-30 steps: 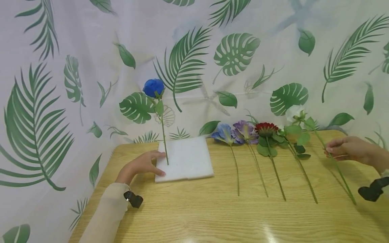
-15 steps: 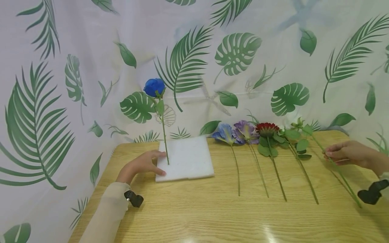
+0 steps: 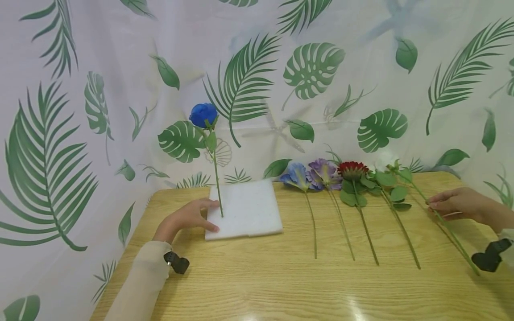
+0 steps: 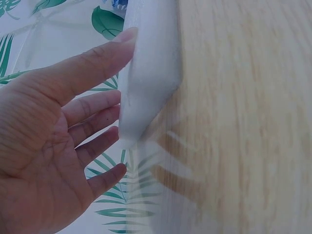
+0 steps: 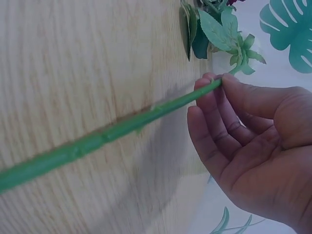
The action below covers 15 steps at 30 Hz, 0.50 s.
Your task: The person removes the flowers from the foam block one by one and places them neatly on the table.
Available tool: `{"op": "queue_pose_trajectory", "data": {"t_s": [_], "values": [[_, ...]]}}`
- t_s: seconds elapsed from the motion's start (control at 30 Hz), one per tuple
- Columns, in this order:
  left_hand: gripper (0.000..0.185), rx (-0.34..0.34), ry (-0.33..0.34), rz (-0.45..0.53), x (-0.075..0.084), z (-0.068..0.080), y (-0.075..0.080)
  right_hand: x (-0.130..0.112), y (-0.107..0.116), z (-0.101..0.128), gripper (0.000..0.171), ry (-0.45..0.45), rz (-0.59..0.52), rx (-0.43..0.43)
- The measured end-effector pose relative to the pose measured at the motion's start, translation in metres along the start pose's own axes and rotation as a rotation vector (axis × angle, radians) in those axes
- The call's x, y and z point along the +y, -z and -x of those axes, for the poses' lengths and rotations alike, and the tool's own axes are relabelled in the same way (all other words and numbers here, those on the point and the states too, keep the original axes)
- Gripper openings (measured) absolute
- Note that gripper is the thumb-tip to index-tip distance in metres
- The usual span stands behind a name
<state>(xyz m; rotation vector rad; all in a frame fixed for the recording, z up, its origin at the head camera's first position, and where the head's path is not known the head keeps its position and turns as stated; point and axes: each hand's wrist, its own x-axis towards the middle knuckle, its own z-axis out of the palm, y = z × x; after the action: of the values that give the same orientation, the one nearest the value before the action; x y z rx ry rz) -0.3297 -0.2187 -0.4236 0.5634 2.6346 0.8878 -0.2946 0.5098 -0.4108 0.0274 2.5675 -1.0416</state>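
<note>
A blue rose (image 3: 202, 115) stands upright, its stem stuck in a white foam block (image 3: 246, 209) on the wooden table (image 3: 281, 281). My left hand (image 3: 202, 217) rests flat against the block's left edge; in the left wrist view the left hand (image 4: 114, 105) has straight fingers, with the thumb touching the foam block (image 4: 151, 73). My right hand (image 3: 435, 206) pinches the long green stem (image 3: 453, 236) of a white flower (image 3: 385, 158) at the table's right side. The right wrist view shows the right hand (image 5: 214, 85) with thumb and fingers closed on the stem (image 5: 122, 129).
Several other flowers lie in a row on the table between my hands: a blue one (image 3: 295, 174), a purple one (image 3: 323, 171), a red one (image 3: 352, 169) and a leafy stem (image 3: 395, 196). A leaf-print curtain (image 3: 120, 67) hangs behind the table.
The white flower's stem has turned in my right hand and its head has dipped slightly; the right hand has shifted a little lower. The left hand and the blue rose have stayed still.
</note>
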Motion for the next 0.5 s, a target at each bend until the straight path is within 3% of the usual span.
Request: {"op": "queue_pose_trajectory", "data": {"t_s": [0.17,0.5], "values": [[0.088,0.001,0.001,0.002,0.0012,0.0003,0.0002,0.0019,0.0004,0.0013,0.055,-0.025,0.015,0.005],[0.088,-0.001,-0.004,-0.005,0.0012,-0.0002,0.0007,-0.0063,-0.0061,0.0023,0.054,0.009,0.009,-0.054]]}}
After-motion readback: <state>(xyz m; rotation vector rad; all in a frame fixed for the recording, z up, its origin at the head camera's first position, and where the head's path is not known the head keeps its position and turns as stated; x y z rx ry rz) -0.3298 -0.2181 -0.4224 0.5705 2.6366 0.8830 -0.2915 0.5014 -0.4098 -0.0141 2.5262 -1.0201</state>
